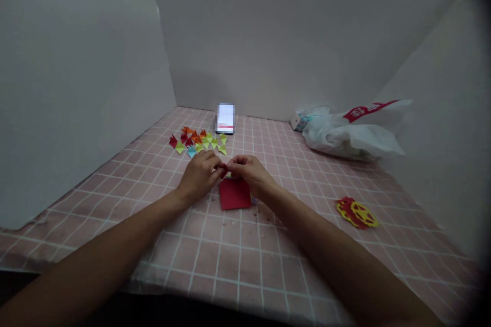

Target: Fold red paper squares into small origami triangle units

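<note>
Between my two hands is a small piece of folded red paper [223,170], mostly covered by the fingers. My left hand [201,173] is closed on its left side, and my right hand [247,171] pinches it from the right. Just below them lies a stack of square paper with a red sheet [235,194] on top; other colours peek out at its edge. Beyond my left hand stands a cluster of small folded paper figures [196,138] in red, orange, yellow and blue.
A phone [225,118] with a lit, blurred screen leans at the back. Back right sits a white plastic bag [341,135] beside a small box [297,120]. Red and yellow paper cutouts [356,213] lie at the right. Walls enclose the pink checked tablecloth [199,250].
</note>
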Available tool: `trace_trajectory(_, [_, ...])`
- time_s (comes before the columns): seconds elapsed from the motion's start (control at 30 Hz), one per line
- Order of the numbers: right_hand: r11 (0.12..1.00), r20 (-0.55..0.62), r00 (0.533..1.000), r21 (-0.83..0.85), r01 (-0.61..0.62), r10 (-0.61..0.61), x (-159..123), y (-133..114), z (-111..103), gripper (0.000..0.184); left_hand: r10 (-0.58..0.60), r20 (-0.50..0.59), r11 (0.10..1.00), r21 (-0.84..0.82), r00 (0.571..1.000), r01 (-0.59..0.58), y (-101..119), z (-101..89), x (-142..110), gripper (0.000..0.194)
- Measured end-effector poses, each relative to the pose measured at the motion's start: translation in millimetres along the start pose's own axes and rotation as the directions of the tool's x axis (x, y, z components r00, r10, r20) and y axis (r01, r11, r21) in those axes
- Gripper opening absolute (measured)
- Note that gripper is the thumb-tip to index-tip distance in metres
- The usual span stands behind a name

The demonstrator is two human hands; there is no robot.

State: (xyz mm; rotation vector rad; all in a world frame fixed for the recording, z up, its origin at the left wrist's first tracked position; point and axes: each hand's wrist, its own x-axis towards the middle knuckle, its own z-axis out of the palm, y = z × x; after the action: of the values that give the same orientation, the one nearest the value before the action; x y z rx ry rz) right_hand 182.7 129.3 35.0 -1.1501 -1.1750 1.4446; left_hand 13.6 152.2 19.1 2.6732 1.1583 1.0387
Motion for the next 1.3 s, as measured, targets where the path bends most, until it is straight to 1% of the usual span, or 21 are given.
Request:
trace_trajectory(0.07, [1.0,0.009,1.0,0.005,-0.008,0.008,0.4,0.3,-1.3,0.013,-0.048,-0.001,0.993,-0.104,0.999,0.047,-1.3,0.7,0.1,0.011])
trace_trajectory(0.17, [1.0,0.013,1.0,0.008,-0.012,0.012,1.3,1.3,-3.1,0.014,-0.061,0.005,0.985,-0.159,0.998,0.061,-2.0,0.3,0.5,0.011])
trace_trajectory(0.4, [0.999,0.026,1.0,-0.036,-0.005,0.006,0.2,-1.1,-3.4,0.016,-0.036,0.015,0.989,-0.143,0.999,0.038,-2.8,-0.5,0.8,0.011])
trace_trajectory(0.53, [1.0,0.047,0.999,-0.024,-0.004,0.005,0.6,-0.8,-3.6,0.015,-0.034,0.023,0.989,-0.14,0.999,0.037,-3.3,-0.6,0.9,0.009])
trace_trajectory(0.77, [0.998,0.048,0.998,-0.048,0.046,-0.044,1.9,-2.0,-4.8,0.016,-0.002,0.018,0.986,-0.167,1.0,0.005,-2.5,-3.2,1.6,0.011])
trace_trajectory(1.03, [0.999,0.064,0.998,-0.039,0.015,-0.012,1.5,-0.8,-6.1,0.018,0.002,0.014,0.989,-0.145,1.0,0.0,-6.0,-1.1,1.0,0.011])
trace_trajectory(1.13, [0.998,0.075,0.997,-0.05,0.025,-0.021,2.1,0.1,-6.4,0.017,-0.006,0.022,0.989,-0.147,1.0,0.009,-5.8,-1.1,0.6,0.011])
trace_trajectory(1.3, [0.994,0.058,0.997,-0.091,0.056,-0.051,3.6,-0.1,-7.5,0.015,0.0,0.044,0.986,-0.168,0.999,0.008,-4.9,-3.0,1.5,0.011])
